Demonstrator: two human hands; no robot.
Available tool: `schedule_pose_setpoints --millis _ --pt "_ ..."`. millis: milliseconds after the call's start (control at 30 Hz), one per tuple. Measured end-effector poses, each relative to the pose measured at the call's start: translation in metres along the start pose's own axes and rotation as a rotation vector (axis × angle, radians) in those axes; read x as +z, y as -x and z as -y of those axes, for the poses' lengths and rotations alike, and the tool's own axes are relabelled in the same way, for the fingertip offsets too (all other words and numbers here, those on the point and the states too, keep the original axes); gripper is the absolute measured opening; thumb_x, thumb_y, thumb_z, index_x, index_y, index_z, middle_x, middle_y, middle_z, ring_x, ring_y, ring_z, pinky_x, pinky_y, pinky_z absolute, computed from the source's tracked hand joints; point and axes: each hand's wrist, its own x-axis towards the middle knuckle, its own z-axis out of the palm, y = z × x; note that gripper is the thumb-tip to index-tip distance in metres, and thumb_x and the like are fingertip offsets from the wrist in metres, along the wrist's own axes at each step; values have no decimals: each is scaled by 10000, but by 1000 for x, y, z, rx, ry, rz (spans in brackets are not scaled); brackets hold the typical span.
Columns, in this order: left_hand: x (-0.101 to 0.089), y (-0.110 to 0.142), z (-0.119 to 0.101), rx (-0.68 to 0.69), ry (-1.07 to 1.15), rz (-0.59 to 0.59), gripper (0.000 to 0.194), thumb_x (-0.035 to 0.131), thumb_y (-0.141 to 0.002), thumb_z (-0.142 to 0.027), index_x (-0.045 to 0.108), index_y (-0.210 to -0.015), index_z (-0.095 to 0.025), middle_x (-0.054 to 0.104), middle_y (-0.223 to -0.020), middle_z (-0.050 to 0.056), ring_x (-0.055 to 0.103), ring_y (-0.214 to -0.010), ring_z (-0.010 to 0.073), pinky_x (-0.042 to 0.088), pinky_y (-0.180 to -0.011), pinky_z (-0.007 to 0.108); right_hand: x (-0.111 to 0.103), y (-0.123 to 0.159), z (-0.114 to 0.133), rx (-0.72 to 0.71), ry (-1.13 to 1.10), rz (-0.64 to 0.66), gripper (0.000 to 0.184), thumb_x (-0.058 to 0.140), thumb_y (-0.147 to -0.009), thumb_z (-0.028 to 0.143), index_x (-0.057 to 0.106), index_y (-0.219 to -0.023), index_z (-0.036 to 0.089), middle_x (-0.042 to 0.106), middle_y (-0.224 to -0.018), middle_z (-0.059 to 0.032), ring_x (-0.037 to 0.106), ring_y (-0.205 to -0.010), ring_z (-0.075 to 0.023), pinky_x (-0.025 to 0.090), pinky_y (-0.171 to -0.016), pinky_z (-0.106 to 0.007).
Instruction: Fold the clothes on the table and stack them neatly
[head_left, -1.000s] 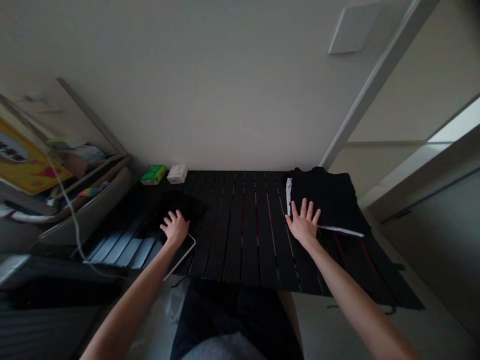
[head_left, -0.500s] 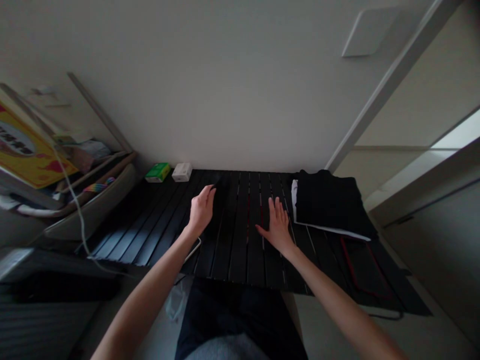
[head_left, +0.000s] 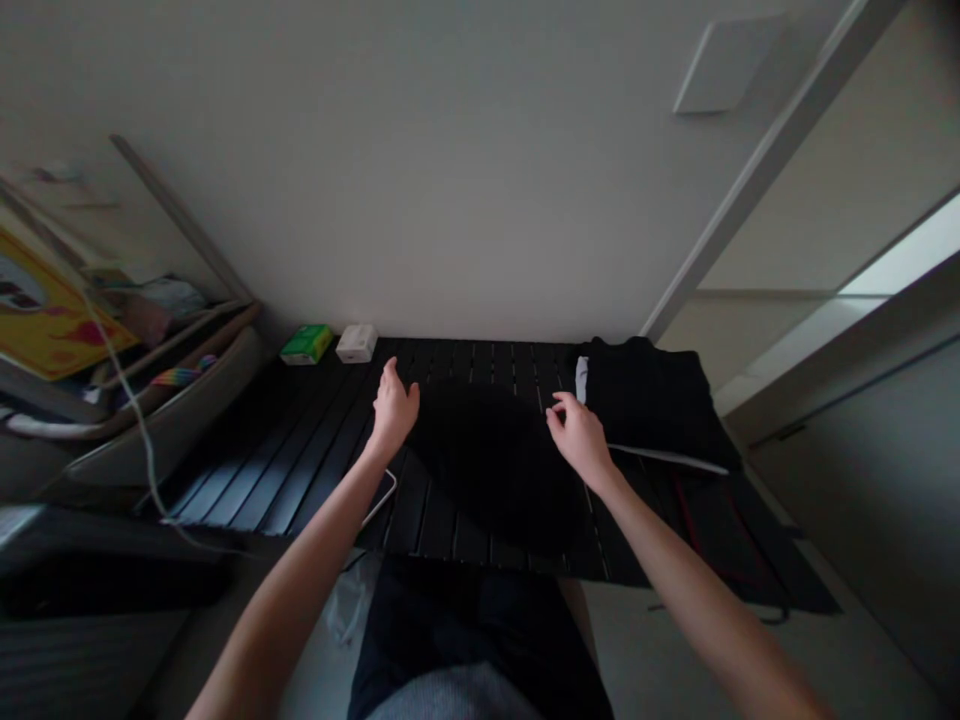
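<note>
No text can be read clearly anywhere in view. The yellow printed board [head_left: 45, 320] at the left edge carries a pale oval with dark, blocky characters, but it is cut off by the frame and too blurred and slanted to read. The small green box [head_left: 307, 344] and white box [head_left: 357, 343] by the wall show faint markings, too small to make out, so no brand, number or sign can be told.
</note>
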Motion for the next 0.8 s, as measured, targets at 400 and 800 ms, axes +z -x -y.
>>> schedule_pose_setpoints --millis 400,800 --pt "34 115 29 261 -412 997 952 662 -781 -424 77 -1524 -317 3 -1612 62 -17 -1457 374 143 -1120 630 57 115 36 -278 256 649 952 726 -680 541 317 -1485 239 89 -1596 -159 103 -1436 -423 123 -1122 -595" --pt "13 117 39 189 -401 524 826 640 -789 -297 224 -1501 -260 216 -1581 88 103 -1463 307 168 -1149 533 -3 56 53 -151 -300 254 71 451 -788 176 472 -836 223 569 -711 21 586 -673 -168 423 -648 -270"
